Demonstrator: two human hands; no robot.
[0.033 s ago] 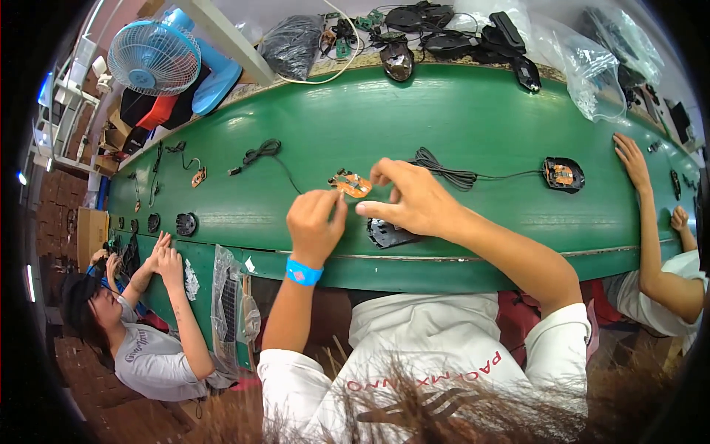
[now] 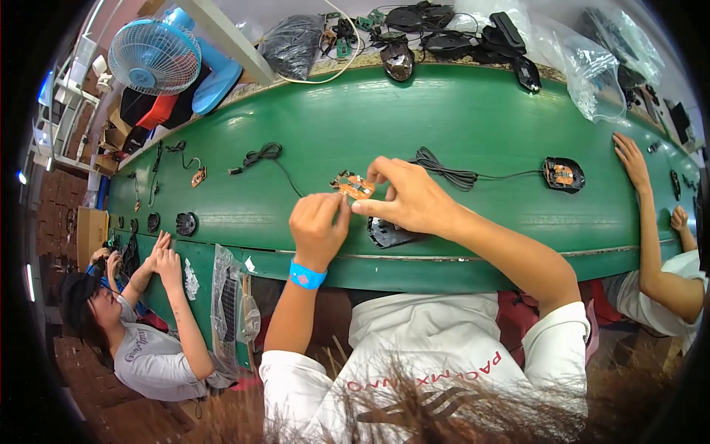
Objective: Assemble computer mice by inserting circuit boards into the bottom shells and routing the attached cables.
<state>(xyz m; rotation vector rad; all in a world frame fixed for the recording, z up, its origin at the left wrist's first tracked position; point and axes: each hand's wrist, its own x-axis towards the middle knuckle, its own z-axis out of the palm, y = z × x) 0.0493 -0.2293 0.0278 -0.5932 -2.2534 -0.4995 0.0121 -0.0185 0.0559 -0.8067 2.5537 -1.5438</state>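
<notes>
Both hands work one circuit board (image 2: 353, 185), held just above the green bench (image 2: 481, 118). Right hand (image 2: 405, 196) pinches its right edge; left hand (image 2: 318, 222) pinches its near edge. Black shell (image 2: 388, 233) lies under the right fingers, unfilled: board apparently not yet seated.

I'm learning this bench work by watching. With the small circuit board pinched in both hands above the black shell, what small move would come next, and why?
Probably lowering the circuit board into the black shell. The left hand and right hand pinch it just above the green table, and the shell lies open right under the right hand.
</notes>
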